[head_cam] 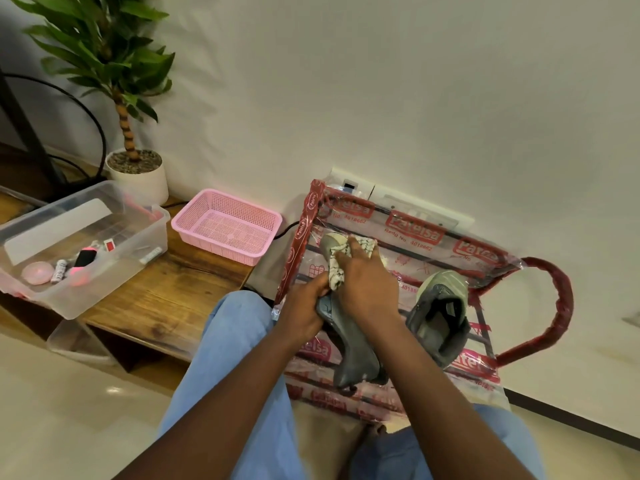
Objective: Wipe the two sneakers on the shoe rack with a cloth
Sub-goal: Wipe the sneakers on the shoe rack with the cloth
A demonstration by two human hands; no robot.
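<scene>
Head view: our left hand [304, 315] curls round a grey sneaker [353, 355]. Our right hand [367, 287], fingers flat, presses a patterned white cloth [337, 268] on its toe. The second grey sneaker [440, 313] sits at its 3 o'clock, both on the red plastic-wrapped shoe rack [562, 299].

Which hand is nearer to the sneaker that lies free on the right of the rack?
Right. The right hand presses the cloth on the held sneaker, just left of the free sneaker; the left hand holds the held sneaker's other side, farther away.
</scene>
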